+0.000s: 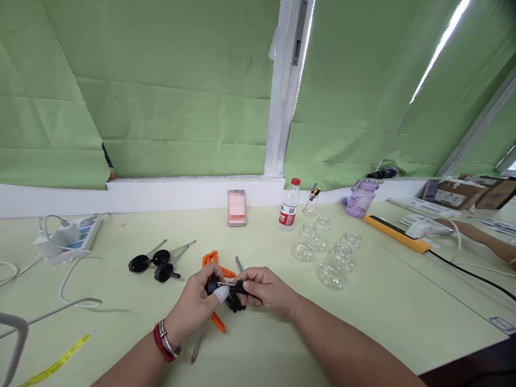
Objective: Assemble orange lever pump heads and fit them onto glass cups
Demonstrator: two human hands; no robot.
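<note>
Pale yellow-green table [278, 349] fills the lower part of my head view, running back to a low white ledge [181, 191]. Behind that, green blinds [173, 107] on both sides of a white window post [278, 107], with bright light through a slit upper right. Left on the table: white power strip [86, 236] with plugs in it, pale cables looping toward me, yellow strip [60, 363] near the bottom edge. Phone [236, 209] stands against the ledge, screen pixelated. Right of it: red-capped bottle [288, 207], small glass with tools [310, 208] in it, cluster of clear glass vessels [330, 271], purple bottle [360, 199], orange-and-black power strip [397, 234]. Far right, cardboard boxes [459, 191] and another person's forearm [492, 242].

Held piece, black with a thin metal rod [226, 284], is off the table, between my wearer's two hands. Left hand [197, 294] pinches its round black end, white wrap on the thumb; right hand [266, 289] grips the other, slimmer black end. Hands close together, rod bridging the gap. Orange tool [217, 321] lies directly below, partly covered by the left hand, with black pen-like items [234, 303] beside it. Three black discs with metal stems [161, 257] lie well apart to the left. Can't read finer detail at the fingertips.
</note>
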